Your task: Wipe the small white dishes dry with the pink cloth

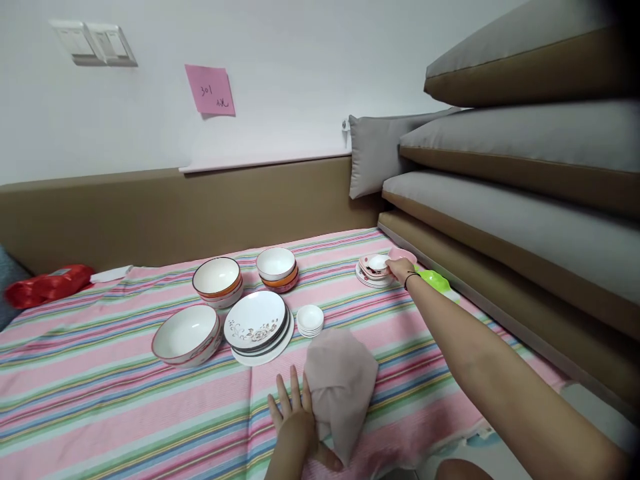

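My right hand [400,269] reaches far across the striped cloth [100,400] and closes its fingers on a small white dish [379,263] on top of a stack of small patterned plates [373,275]. A black band is on that wrist. My left hand [295,417] lies near the front edge, fingers spread flat on the cloth, thumb pinning a beige cloth [340,387] that drapes over its right side.
Bowls [217,279], [277,265], [186,333], a stack of flowered plates [257,325] and small white saucers [310,319] sit mid-cloth. A pink dish [404,254] and green item [434,280] lie by the stacked cushions [525,220] on the right. A red bag [47,283] is far left.
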Demonstrator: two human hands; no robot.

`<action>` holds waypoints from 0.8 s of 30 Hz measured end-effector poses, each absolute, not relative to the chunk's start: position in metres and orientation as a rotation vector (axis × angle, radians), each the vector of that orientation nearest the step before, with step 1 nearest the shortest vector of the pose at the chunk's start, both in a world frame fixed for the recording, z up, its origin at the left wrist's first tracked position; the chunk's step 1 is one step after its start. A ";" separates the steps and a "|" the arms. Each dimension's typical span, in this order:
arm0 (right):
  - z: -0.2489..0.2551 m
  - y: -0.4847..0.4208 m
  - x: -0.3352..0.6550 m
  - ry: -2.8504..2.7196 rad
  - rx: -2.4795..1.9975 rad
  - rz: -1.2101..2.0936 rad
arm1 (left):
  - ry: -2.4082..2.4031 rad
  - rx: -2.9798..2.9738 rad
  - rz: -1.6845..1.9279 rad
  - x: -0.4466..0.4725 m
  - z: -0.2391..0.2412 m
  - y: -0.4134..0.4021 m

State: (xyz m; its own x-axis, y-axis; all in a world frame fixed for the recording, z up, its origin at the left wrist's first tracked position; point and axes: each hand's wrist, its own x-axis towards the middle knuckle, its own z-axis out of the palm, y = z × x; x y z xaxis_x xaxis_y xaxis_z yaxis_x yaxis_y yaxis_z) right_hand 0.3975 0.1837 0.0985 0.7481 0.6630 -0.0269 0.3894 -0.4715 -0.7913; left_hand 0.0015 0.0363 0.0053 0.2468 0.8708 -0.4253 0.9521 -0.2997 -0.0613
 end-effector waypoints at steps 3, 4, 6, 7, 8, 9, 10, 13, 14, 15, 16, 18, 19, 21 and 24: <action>0.092 0.194 0.399 -0.802 -2.220 0.429 | 1.760 2.300 -0.507 0.003 0.008 0.032; 0.090 0.196 0.400 -0.814 -2.248 0.431 | 1.773 2.296 -0.488 0.004 0.010 0.031; 0.086 0.200 0.403 -0.840 -2.299 0.430 | 1.780 2.297 -0.459 0.005 0.012 0.028; 0.085 0.201 0.404 -0.852 -2.323 0.427 | 1.775 2.300 -0.452 0.005 0.014 0.027; 0.083 0.202 0.406 -0.865 -2.346 0.423 | 1.771 2.302 -0.445 0.005 0.014 0.027; 0.082 0.202 0.408 -0.876 -2.368 0.416 | 1.770 2.301 -0.439 0.005 0.015 0.026; 0.081 0.203 0.409 -0.884 -2.387 0.409 | 1.770 2.299 -0.436 0.005 0.015 0.026; 0.078 0.204 0.410 -0.891 -2.437 0.386 | 1.762 2.302 -0.451 0.006 0.014 0.026; 0.077 0.203 0.410 -0.891 -2.451 0.377 | 1.763 2.311 -0.458 0.006 0.013 0.026; 0.077 0.203 0.409 -0.891 -2.464 0.367 | 1.770 2.320 -0.467 0.007 0.013 0.025; 0.077 0.202 0.408 -0.893 -2.476 0.356 | 1.780 2.330 -0.474 0.007 0.013 0.025; 0.079 0.201 0.405 -0.895 -2.495 0.337 | 1.791 2.345 -0.477 0.008 0.014 0.024; 0.080 0.200 0.404 -0.894 -2.504 0.329 | 1.793 2.345 -0.480 0.009 0.014 0.024; 0.084 0.198 0.400 -0.888 -2.518 0.318 | 1.785 2.343 -0.480 0.008 0.016 0.023; 0.091 0.195 0.393 -0.863 -2.532 0.302 | 1.779 2.330 -0.461 0.007 0.017 0.024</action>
State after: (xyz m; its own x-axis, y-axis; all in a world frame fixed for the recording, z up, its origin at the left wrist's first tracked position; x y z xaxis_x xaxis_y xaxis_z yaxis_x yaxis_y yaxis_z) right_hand 0.3934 0.1950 0.0911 0.7807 0.6219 -0.0613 0.5243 -0.7052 -0.4772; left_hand 0.0073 0.0238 0.0169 0.2388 0.9075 -0.3454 0.9612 -0.2716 -0.0490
